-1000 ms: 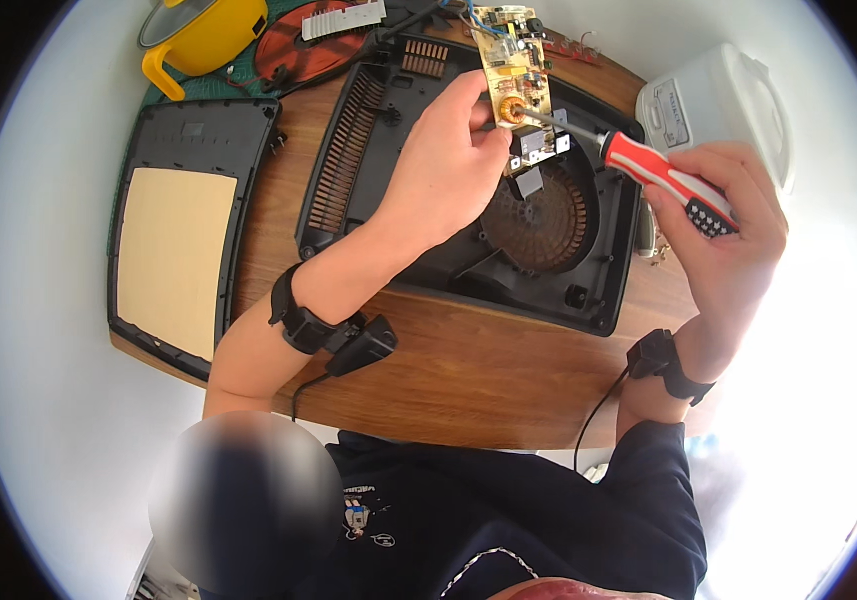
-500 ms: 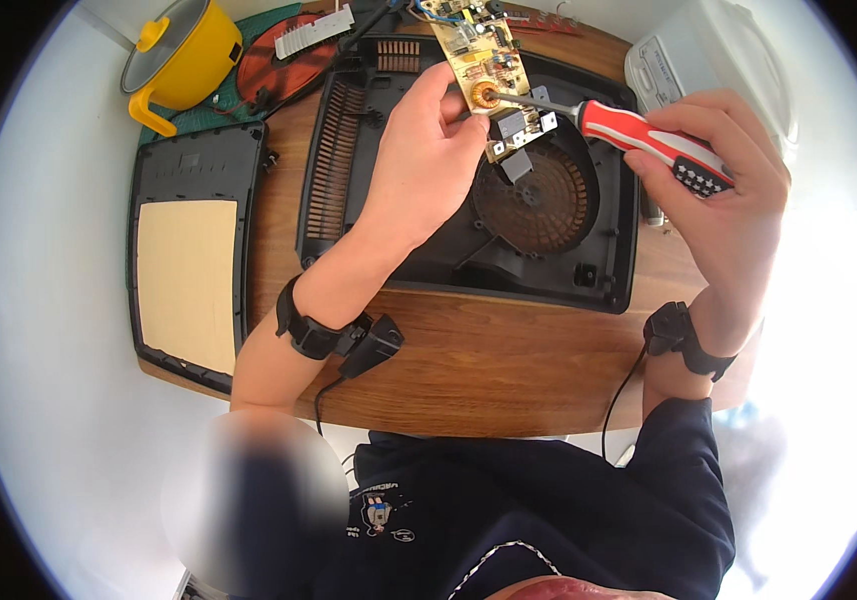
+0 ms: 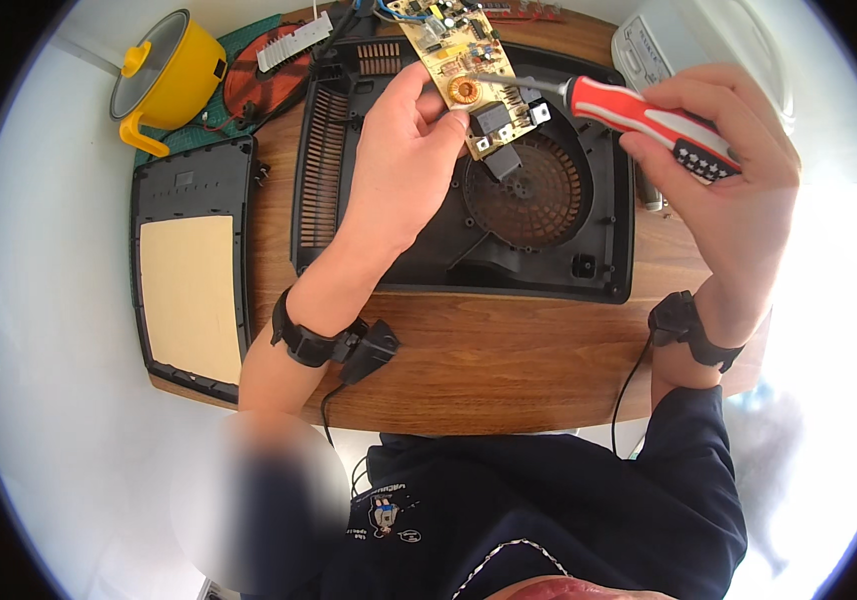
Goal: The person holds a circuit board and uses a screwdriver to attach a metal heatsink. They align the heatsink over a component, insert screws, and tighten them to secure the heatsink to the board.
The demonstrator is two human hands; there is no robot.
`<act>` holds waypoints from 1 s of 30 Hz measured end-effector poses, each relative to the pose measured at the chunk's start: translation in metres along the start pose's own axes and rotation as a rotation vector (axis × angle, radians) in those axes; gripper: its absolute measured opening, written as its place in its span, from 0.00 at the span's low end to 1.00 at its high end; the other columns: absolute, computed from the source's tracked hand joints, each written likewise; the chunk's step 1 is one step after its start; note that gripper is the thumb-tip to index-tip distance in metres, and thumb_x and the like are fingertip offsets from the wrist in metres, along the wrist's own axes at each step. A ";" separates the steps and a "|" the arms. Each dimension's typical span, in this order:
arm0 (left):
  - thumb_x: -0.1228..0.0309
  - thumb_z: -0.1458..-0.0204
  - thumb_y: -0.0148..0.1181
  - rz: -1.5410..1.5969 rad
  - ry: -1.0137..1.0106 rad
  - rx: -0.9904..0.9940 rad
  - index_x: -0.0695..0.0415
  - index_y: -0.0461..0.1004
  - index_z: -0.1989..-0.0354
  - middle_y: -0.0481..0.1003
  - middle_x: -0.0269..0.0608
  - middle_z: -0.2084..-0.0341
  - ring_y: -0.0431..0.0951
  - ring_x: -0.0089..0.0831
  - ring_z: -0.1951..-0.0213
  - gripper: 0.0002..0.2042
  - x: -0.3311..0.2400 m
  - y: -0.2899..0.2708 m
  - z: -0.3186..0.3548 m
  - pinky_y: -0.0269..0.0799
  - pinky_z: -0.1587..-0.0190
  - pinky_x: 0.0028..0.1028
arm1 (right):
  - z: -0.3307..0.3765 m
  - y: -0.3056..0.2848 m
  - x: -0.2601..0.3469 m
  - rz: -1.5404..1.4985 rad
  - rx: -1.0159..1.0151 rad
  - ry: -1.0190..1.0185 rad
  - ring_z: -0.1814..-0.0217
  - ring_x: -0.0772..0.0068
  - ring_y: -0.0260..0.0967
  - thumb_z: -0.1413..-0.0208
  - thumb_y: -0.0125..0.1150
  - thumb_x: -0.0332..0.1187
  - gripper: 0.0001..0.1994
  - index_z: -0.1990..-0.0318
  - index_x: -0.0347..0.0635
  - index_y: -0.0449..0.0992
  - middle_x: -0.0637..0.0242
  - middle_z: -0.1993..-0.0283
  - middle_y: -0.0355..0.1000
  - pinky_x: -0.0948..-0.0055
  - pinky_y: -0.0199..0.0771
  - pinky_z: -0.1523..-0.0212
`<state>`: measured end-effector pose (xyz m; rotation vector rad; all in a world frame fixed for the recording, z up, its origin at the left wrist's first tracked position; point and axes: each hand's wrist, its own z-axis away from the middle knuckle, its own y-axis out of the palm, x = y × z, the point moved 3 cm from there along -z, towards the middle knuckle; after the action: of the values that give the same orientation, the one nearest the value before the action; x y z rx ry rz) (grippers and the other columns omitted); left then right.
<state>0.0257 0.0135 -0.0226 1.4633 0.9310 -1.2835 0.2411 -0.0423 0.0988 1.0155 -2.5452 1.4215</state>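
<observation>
My left hand (image 3: 404, 150) grips a tan circuit board (image 3: 464, 70) by its lower edge and holds it tilted above a black open appliance housing (image 3: 369, 250). A copper coil and dark blocks stand on the board. My right hand (image 3: 729, 190) is closed around the red and white handle of a screwdriver (image 3: 639, 115). Its metal shaft reaches left, and the tip touches the board beside the coil. A round ribbed fan grille (image 3: 534, 195) in the housing lies under the board.
A black panel with a cream inset (image 3: 189, 290) lies left on the wooden table (image 3: 489, 370). At the back left are a yellow pot (image 3: 164, 75), a red coil disc (image 3: 264, 85) on a green mat, and a white device (image 3: 669, 40) at the back right.
The screwdriver has tilted flatter and its tip moved onto the board near the coil. My left hand has kept hold of the board, turning it slightly.
</observation>
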 end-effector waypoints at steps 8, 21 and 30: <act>0.81 0.33 0.48 0.125 -0.037 0.023 0.64 0.67 0.34 0.80 0.43 0.45 0.82 0.27 0.46 0.19 -0.003 0.002 0.002 0.79 0.43 0.30 | 0.002 -0.008 -0.005 -0.041 0.030 0.041 0.58 0.74 0.76 0.55 0.77 0.19 0.14 0.59 0.36 0.82 0.65 0.57 0.77 0.78 0.77 0.56; 0.80 0.34 0.48 0.358 -0.072 0.106 0.63 0.70 0.37 0.81 0.42 0.47 0.83 0.28 0.48 0.17 -0.004 -0.001 0.003 0.80 0.43 0.31 | 0.006 -0.016 -0.003 -0.057 0.074 0.066 0.56 0.75 0.76 0.54 0.76 0.19 0.15 0.58 0.36 0.81 0.66 0.57 0.77 0.78 0.77 0.55; 0.75 0.31 0.47 0.419 -0.048 0.112 0.64 0.70 0.35 0.80 0.44 0.46 0.84 0.31 0.49 0.18 -0.001 -0.003 0.002 0.81 0.44 0.32 | 0.007 -0.019 -0.007 -0.065 0.074 0.077 0.55 0.74 0.75 0.54 0.75 0.18 0.14 0.58 0.35 0.81 0.65 0.57 0.77 0.78 0.76 0.53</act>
<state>0.0220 0.0123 -0.0224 1.6039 0.4900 -1.0654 0.2592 -0.0508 0.1058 1.0226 -2.4000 1.5171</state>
